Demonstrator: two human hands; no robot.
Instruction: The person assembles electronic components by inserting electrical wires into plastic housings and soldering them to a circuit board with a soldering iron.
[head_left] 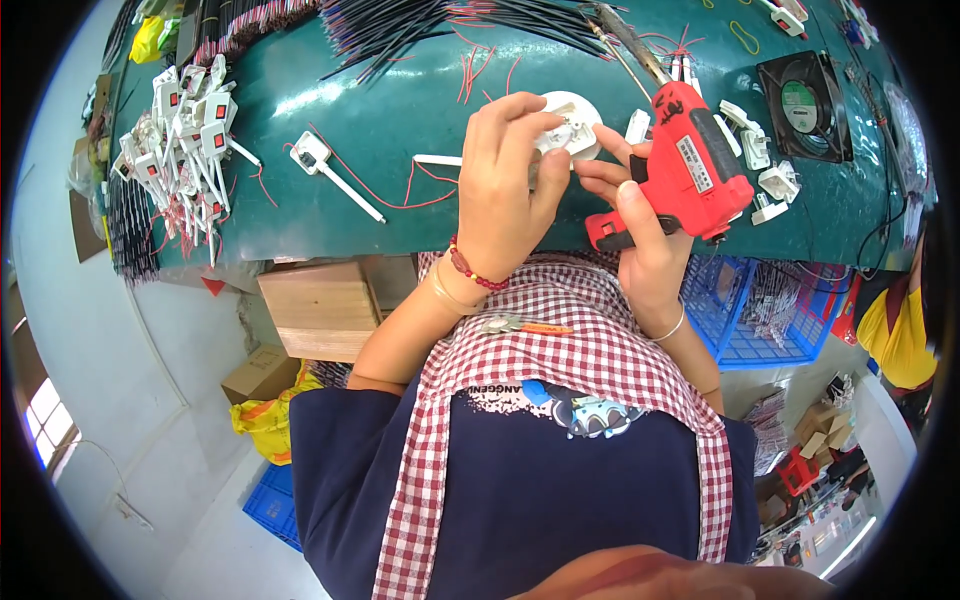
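My left hand [505, 190] is closed around the near left edge of a round white plastic part [578, 112] with a moulded inside, partly hidden by the fingers. My right hand [652, 250] holds a red and black soldering gun [700, 165], its metal tip pointing away toward the back of the table. Some of the right fingertips also reach to the right rim of the round part. Left of my left hand, a white stick-shaped piece [438, 160] with red wire lies on the table, partly covered by the hand. Farther left is a white switch piece [312, 152] with a rod.
A heap of white switch pieces [190, 130] covers the table's left side. Bundled black wires [390, 30] lie at the back. To the right are loose white plastic parts [755, 145] and a black fan [803, 108]. A blue crate [770, 320] stands below the table edge.
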